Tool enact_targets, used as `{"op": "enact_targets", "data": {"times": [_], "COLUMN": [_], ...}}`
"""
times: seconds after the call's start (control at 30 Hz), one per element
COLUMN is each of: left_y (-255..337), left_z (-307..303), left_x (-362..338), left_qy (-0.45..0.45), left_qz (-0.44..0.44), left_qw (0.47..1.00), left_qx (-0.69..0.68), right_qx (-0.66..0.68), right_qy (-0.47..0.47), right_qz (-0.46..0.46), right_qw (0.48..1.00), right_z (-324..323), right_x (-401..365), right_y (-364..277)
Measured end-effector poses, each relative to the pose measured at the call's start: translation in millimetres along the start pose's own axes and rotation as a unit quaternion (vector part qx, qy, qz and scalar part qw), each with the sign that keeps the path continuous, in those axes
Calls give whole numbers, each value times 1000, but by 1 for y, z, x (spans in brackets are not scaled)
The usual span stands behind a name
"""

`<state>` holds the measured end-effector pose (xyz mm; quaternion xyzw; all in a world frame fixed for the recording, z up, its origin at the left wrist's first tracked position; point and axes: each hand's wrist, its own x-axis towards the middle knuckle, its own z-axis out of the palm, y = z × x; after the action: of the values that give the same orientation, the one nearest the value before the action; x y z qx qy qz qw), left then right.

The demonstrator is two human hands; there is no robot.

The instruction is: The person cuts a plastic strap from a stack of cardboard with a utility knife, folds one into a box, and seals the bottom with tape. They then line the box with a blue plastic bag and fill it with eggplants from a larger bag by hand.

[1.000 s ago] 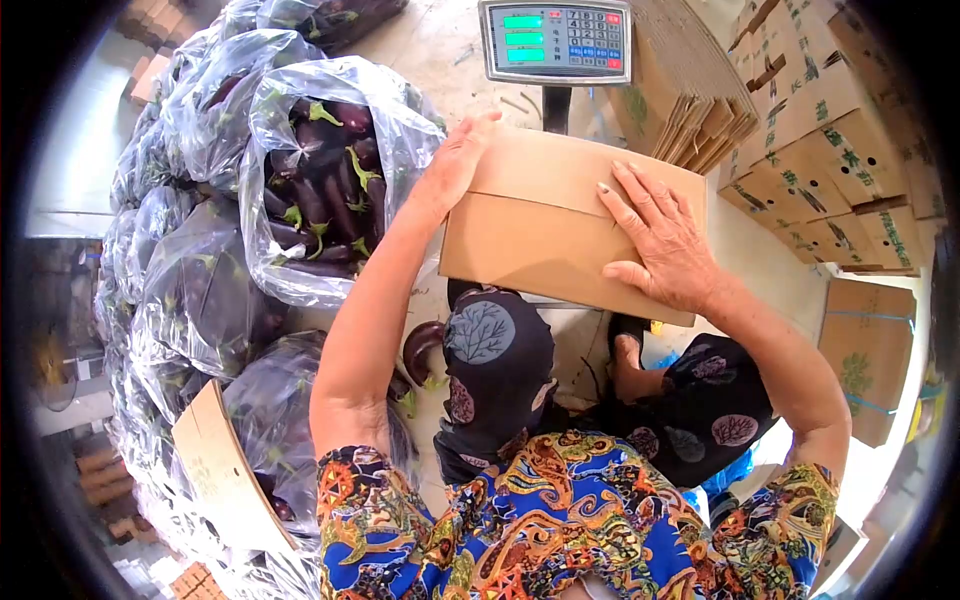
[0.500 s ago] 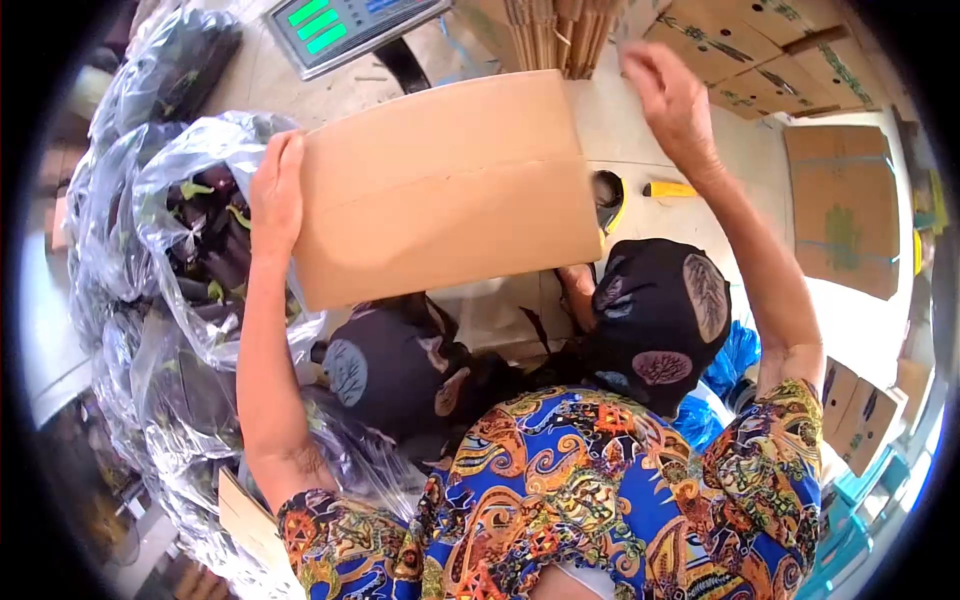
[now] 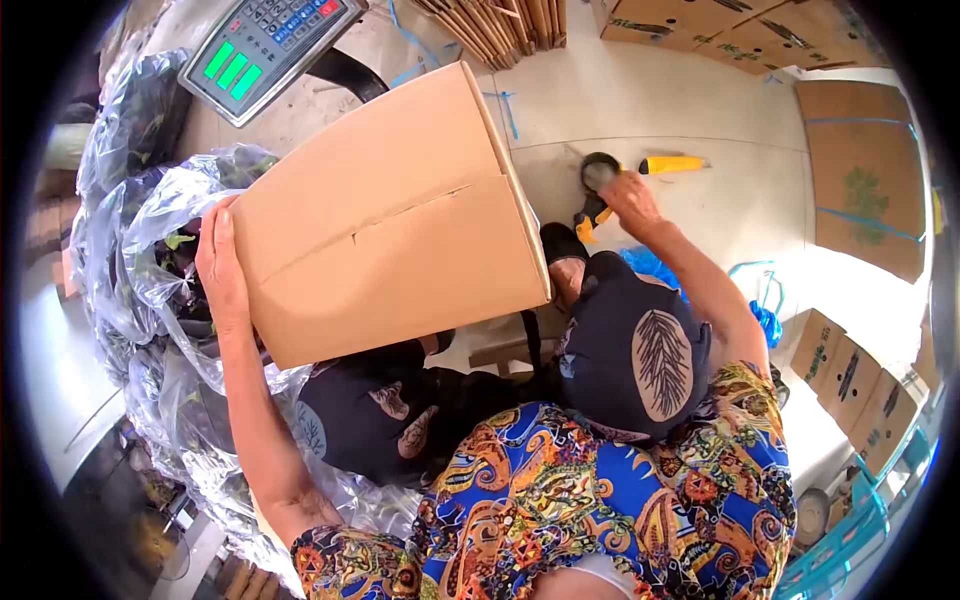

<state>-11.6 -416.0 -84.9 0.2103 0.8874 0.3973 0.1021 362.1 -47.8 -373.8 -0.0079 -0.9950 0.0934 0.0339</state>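
A closed brown cardboard box (image 3: 400, 220) lies tilted across my lap, with a crease and small tear along its upper face. My left hand (image 3: 222, 265) grips the box's left edge, fingers on the outer side. My right hand (image 3: 636, 208) is down at the floor, its fingers closed on a tape dispenser (image 3: 592, 212) with a dark roll and a yellow-and-black body. The fingertips are slightly blurred against the roll. A yellow box cutter (image 3: 674, 164) lies on the floor just beyond that hand.
Clear plastic bags of eggplants (image 3: 170, 270) are heaped at the left. A scale display (image 3: 262, 50) stands beyond the box. Flattened cardboard (image 3: 500, 25) is bundled at the back, printed boxes (image 3: 740, 35) sit at back right, and a strapped carton stack (image 3: 862, 180) is at the right.
My right hand has come down from the raised position to the tape dispenser on the floor. The view has turned, and the box appears more tilted, with my left hand still on it.
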Motion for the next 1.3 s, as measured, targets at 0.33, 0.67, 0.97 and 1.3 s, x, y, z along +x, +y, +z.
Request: {"op": "enact_targets", "data": {"times": [0.33,0.67,0.97,1.3], "left_y": [-25,-36,-29,-26], "left_z": [-5,10,29,46], "left_x": [7,12,7,4], "left_qy": [1,7,40,72], "left_qz": [21,84,81,126], "left_qw": [1000,996,996,986], "left_qx": [10,-3,-20,-82], "right_qx": [650,835,689,403], "right_qy": [197,250,90,88], "right_qz": [482,234,185,79], "right_qw": [553,431,695,908], "right_z": [-110,-284,-322,-317], "right_x": [-34,41,113,203], "right_y": [22,-79,-116,-173]}}
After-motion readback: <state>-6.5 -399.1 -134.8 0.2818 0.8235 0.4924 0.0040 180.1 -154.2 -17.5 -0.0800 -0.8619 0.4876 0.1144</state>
